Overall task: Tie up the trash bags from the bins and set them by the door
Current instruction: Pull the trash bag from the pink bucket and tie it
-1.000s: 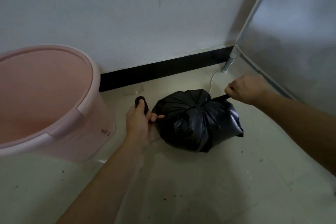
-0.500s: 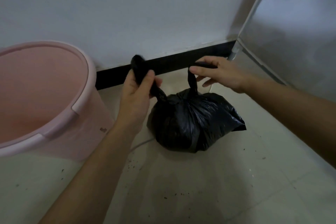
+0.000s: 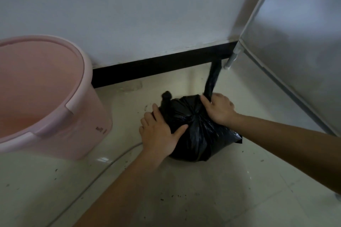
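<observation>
A full black trash bag (image 3: 199, 134) sits on the pale tiled floor near the wall. Its mouth is gathered at the top into two twisted ends. My left hand (image 3: 158, 132) lies against the bag's left side, with one twisted end (image 3: 166, 101) running up between its fingers. My right hand (image 3: 218, 108) is closed on the base of the other twisted end (image 3: 213, 77), which stands up toward the skirting. An empty pink bin (image 3: 55, 97) stands to the left of the bag.
A white wall with a black skirting board (image 3: 156, 66) runs behind the bag. A grey metal appliance (image 3: 295, 51) on a small foot stands at the right. A thin white cable (image 3: 110, 164) crosses the floor under my left arm. Dark crumbs dot the tiles.
Both hands have come down from holding the twisted ends raised above the bag. They now sit low against the bag's top, the left on its side and the right on the upright end.
</observation>
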Available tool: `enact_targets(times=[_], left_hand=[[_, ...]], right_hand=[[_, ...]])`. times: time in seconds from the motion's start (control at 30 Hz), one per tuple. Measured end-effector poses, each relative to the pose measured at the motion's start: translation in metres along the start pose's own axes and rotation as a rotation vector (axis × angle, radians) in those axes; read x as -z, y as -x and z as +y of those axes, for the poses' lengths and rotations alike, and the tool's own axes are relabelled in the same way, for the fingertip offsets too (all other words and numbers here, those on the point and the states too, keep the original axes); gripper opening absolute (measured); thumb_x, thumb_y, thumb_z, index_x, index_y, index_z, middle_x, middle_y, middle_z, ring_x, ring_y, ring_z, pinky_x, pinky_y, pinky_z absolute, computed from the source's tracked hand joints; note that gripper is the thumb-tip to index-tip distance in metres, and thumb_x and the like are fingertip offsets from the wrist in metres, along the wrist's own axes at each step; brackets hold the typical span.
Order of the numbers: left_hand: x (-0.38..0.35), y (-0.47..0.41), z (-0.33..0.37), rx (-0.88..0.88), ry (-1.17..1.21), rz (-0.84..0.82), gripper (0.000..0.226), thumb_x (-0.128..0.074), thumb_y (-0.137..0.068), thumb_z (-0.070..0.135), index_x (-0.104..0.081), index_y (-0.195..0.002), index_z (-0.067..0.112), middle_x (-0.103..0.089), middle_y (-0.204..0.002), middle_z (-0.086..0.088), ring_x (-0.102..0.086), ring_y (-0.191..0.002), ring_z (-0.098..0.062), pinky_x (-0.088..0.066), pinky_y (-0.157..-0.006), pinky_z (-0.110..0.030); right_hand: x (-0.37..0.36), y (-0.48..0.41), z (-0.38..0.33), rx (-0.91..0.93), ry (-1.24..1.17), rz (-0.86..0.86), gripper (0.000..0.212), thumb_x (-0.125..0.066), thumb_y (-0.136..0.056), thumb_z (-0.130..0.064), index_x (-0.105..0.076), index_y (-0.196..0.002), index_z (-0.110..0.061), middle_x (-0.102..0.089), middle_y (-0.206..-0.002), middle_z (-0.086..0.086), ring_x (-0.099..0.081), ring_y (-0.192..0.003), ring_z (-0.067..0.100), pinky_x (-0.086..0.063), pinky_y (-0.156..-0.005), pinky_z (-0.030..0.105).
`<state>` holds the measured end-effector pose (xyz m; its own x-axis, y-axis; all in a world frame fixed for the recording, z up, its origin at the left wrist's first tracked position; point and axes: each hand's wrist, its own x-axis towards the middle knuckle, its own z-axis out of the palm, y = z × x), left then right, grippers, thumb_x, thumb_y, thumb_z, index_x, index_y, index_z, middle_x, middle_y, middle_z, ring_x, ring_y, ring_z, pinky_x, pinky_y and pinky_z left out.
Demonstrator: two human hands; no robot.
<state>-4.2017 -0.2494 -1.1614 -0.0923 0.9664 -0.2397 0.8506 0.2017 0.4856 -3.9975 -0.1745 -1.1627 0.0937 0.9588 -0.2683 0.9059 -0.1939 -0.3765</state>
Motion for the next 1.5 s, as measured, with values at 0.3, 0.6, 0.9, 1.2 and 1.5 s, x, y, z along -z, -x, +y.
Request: enact_targets(times=[0.3,0.6,0.9,1.2,1.5], left_hand=[[0.021,-0.023,-0.019,0.005,0.667,0.235,0.041,-0.08,-0.082,0.032,-0.069,-0.114,0.009,-0.073,-0.109,0.0,-0.066,-0.102,-0.012,-0.048,-0.078,-0.013],[0.039,-0.019,-0.008,-0.325,0.558,0.588,0.017,-0.076,-0.088,0.021,-0.072,-0.1,0.011,-0.065,-0.091,0.007,-0.06,-0.083,0.0,-0.044,-0.075,-0.007],[0.025,-0.019,-0.006,-0.246,0.775,0.314,0.025,-0.045,-0.106,0.028,-0.064,-0.105,0.012,-0.074,-0.096,0.007,-0.066,-0.091,0.0,-0.051,-0.083,-0.019],[-0.014,-0.025,-0.04,0.074,0.806,0.009,0.031,-0.041,-0.107,0.031,-0.061,-0.099,0.009,-0.072,-0.093,-0.008,-0.067,-0.088,-0.016,-0.048,-0.077,-0.02],[0.016,-0.032,-0.032,0.351,1.614,-0.156,0.026,-0.049,-0.104,0.027,-0.062,-0.093,0.008,-0.065,-0.078,-0.005,-0.065,-0.078,-0.021,-0.053,-0.078,-0.034]], right_hand=[[0.002,0.009,-0.033,0.259,-0.44,0.072,0.04,-0.036,-0.108,-0.038,-0.06,-0.131,-0.017,-0.07,-0.111,-0.001,-0.063,-0.105,0.015,-0.039,-0.075,0.007],[-0.006,0.019,-0.056,0.256,-0.523,0.053,0.039,-0.037,-0.108,-0.036,-0.064,-0.126,-0.014,-0.068,-0.112,-0.002,-0.061,-0.107,0.012,-0.038,-0.077,-0.001],[-0.016,0.014,-0.06,0.057,-0.198,0.131,0.049,-0.026,-0.106,-0.047,-0.062,-0.115,-0.015,-0.064,-0.108,0.011,-0.06,-0.105,0.032,-0.046,-0.094,0.048],[-0.041,0.02,-0.042,0.153,0.119,-0.127,0.043,-0.028,-0.107,-0.042,-0.053,-0.118,-0.009,-0.057,-0.12,0.017,-0.056,-0.115,0.037,-0.045,-0.093,0.046],[-0.034,0.028,-0.031,0.385,0.312,0.039,0.04,-0.03,-0.107,-0.041,-0.054,-0.115,-0.011,-0.063,-0.105,0.01,-0.064,-0.093,0.032,-0.045,-0.078,0.039]])
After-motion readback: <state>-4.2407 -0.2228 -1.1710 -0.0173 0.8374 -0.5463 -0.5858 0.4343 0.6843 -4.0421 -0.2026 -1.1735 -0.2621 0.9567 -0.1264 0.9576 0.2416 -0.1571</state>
